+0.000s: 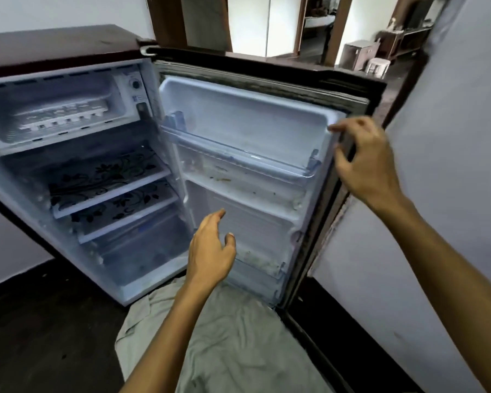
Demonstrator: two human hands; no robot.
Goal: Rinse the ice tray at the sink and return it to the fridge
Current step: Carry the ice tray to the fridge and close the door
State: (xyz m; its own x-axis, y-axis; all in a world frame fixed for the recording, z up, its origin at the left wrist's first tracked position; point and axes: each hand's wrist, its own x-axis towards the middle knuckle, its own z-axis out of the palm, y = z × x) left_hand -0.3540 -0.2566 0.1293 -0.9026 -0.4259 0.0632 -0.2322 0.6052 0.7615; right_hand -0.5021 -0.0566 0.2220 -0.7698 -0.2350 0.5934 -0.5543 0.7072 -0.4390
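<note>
Right hand [364, 163] hooks its fingertips on the open fridge door [250, 114] edge, gripping nothing else, while the left hand [210, 251] hovers loose and empty. The ice tray [60, 120] lies in the freezer box [0, 143], so either fetching or closing; I can't tell. Beyond: patterned shelves [108, 180], dark floor [40, 336], pale wall [451, 137].

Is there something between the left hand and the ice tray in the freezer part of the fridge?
Nothing visible blocks it. The fridge door is open, and the ice tray lies uncovered in the freezer compartment at the top. The left hand, holding nothing, is lower, in front of the door's inner side. The right hand is at the door's edge.
</note>
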